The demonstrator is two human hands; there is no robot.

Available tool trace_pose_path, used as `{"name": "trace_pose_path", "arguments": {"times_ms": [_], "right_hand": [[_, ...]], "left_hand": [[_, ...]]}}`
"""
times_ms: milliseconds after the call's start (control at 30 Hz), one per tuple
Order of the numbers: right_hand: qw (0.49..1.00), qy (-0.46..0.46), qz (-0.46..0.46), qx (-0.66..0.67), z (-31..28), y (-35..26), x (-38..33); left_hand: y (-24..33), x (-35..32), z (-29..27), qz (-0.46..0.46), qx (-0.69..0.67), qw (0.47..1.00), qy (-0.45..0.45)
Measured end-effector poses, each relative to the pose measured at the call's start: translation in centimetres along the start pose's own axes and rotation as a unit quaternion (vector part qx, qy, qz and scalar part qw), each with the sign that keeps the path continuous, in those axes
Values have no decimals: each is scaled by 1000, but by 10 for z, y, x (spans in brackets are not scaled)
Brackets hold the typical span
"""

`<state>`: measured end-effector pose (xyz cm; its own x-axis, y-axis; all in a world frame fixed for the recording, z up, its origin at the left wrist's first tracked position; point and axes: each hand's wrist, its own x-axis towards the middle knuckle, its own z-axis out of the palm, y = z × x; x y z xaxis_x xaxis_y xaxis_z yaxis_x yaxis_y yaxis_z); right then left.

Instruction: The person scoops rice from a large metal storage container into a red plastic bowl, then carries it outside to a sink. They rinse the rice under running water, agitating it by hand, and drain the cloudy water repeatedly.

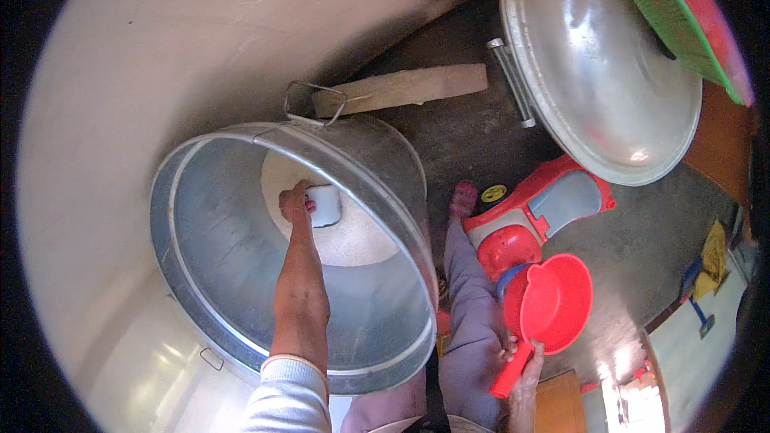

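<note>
My left hand reaches deep into a large metal bin, its fingers closed round a white mug with a dark rim. The mug lies tilted at the surface of a pale, grainy heap in the bottom of the bin, which looks like rice or another fine grain. Outside the bin, to the right, my right hand grips the handle of a red plastic dipper. The dipper's round bowl faces up, and no contents show in it. How full the mug is cannot be seen.
A big metal lid with a bar handle stands at the upper right, beside a green basket. Red-and-grey plastic ware lies on the dark floor near my foot. A flat board lies behind the bin, by the pale wall.
</note>
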<state>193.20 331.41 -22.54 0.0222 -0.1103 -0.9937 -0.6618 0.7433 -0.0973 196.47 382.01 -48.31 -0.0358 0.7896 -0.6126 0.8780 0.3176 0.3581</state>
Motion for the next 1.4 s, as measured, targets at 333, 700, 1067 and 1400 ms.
{"name": "trace_pose_path", "arguments": {"times_ms": [333, 700, 1067, 1400], "right_hand": [[999, 0, 30, -16, -15, 30, 15], [999, -13, 21, -22, -15, 11, 4], [999, -13, -27, -40, -18, -2, -2], [987, -42, -70, -141, -7, -5, -7]], "left_hand": [[12, 2, 4, 61, 186, 980, -15], [-15, 42, 17, 164, -75, 984, -9], [24, 5, 22, 82, -275, 958, -14], [45, -56, 45, 94, -476, 871, -78]]}}
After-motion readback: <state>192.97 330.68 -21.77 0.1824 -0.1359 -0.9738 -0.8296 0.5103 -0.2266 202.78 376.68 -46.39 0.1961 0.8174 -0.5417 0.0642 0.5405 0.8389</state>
